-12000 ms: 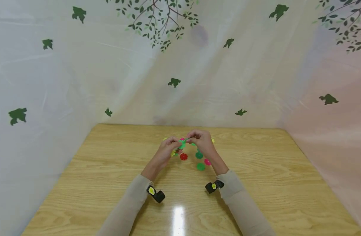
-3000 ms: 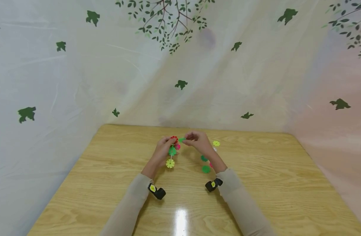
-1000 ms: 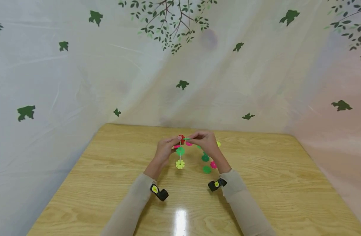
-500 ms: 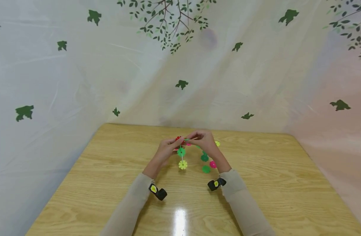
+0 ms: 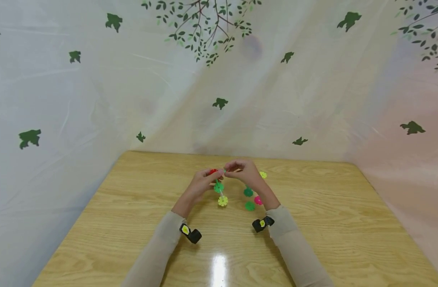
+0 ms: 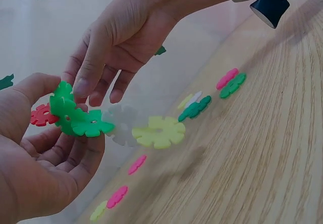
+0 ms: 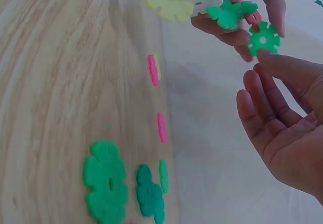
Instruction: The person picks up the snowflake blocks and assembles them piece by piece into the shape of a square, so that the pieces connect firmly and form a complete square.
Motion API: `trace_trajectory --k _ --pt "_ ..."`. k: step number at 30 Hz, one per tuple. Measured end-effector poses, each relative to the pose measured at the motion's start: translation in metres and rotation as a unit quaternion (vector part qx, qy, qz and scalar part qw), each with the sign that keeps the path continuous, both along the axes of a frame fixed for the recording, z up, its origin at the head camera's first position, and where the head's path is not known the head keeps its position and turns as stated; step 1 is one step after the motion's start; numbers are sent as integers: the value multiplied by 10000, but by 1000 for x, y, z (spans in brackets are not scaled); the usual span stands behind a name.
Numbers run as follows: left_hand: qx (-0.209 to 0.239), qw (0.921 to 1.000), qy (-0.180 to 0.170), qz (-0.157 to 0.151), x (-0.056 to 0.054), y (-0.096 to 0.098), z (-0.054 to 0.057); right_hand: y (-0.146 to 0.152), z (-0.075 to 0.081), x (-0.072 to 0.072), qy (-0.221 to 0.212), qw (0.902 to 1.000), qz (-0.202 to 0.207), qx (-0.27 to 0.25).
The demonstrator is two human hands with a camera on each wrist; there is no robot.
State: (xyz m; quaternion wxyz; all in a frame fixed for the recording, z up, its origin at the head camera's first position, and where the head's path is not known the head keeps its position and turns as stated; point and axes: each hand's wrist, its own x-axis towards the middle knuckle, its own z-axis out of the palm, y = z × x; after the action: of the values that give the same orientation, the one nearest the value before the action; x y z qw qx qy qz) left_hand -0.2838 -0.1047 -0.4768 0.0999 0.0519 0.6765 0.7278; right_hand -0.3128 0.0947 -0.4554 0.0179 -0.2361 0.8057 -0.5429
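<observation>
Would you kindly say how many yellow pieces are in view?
3: the held chain's end piece; on the table, one beside a white piece, another beside a pink piece; others may be hidden.

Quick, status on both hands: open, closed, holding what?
Left hand: closed, holding the disc chain.
Right hand: closed, thumb and finger pinching the edge of the chain's green end disc.
</observation>
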Motion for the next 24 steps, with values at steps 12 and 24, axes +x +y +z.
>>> trace_trajectory --k 12,24 --pt "57 9996 10 279 -1 0 -5 22 14 -1 193 9870 1104 1148" --pt "259 9994 -63 219 -3 2 -8 55 3 5 -362 9443 2211 2410"
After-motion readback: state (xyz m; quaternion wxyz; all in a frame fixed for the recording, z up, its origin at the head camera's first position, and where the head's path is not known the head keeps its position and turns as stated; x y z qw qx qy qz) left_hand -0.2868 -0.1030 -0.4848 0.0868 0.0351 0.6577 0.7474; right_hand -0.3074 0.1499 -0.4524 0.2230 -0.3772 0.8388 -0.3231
